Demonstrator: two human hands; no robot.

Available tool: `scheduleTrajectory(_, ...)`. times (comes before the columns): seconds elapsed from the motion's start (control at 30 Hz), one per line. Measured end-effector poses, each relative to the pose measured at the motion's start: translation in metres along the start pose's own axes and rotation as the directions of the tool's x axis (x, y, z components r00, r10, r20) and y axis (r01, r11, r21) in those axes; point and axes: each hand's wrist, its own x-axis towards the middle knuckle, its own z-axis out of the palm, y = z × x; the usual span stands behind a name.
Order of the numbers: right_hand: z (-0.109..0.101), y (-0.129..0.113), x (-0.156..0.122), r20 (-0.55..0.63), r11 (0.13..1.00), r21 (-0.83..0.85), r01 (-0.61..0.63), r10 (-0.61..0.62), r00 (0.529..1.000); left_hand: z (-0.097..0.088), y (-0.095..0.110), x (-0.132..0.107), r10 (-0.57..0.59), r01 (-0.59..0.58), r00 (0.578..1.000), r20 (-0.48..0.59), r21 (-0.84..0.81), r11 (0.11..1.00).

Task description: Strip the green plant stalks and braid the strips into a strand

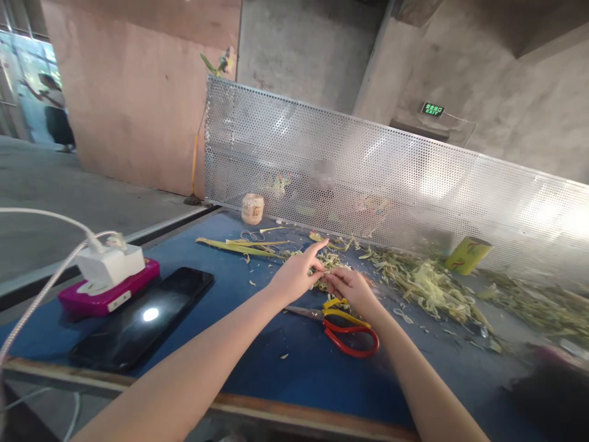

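My left hand (pixel 298 273) and my right hand (pixel 350 288) meet over the blue tabletop (pixel 257 362), both pinched on a small piece of woven green-yellow leaf strip (pixel 326 272). The left index finger points outward while the thumb and other fingers pinch. Just below the hands lie scissors (pixel 343 325) with red and yellow handles. A heap of cut leaf strips and trimmings (pixel 427 285) spreads to the right of the hands.
A black phone (pixel 145 319) and a magenta power bank with a white charger (pixel 108 279) lie at left. A small jar (pixel 253 209) and a yellow-green cup (pixel 467 255) stand by the perforated metal screen (pixel 391 178). A person stands far back left.
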Motion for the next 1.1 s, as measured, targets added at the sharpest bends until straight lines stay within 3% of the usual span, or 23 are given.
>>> scheduleTrajectory(0.23,-0.0035,-0.0052,-0.0004,-0.017,0.999,-0.035,-0.012,0.011,1.0,-0.0005,-0.0011,0.0014,-0.043,0.038,0.999,-0.032,-0.15,0.988)
scheduleTrajectory(0.4,-0.0032,-0.0022,0.0006,-0.042,0.996,-0.077,-0.046,0.043,0.998,-0.001,-0.0003,0.0015,-0.059,0.055,0.998,-0.02,-0.132,0.99)
scheduleTrajectory(0.5,-0.0029,-0.0024,0.0004,-0.012,0.994,-0.003,-0.106,0.106,0.994,-0.0009,0.0009,0.0021,-0.068,0.062,0.997,-0.045,-0.125,0.99)
scheduleTrajectory(0.77,-0.0052,-0.0051,-0.0021,0.075,0.942,0.307,-0.138,0.121,0.99,-0.0009,0.0037,0.0015,0.014,-0.023,0.994,-0.112,-0.073,0.997)
scheduleTrajectory(0.97,-0.0058,-0.0039,-0.005,0.119,0.888,0.401,-0.227,0.195,0.974,-0.002,0.0054,0.0015,0.15,-0.147,0.988,-0.023,0.084,0.986)
scheduleTrajectory(1.1,-0.0048,-0.0063,-0.0048,0.089,0.909,0.355,-0.219,0.2,0.976,-0.0014,0.0039,0.0017,0.137,-0.136,0.991,-0.005,0.112,0.984)
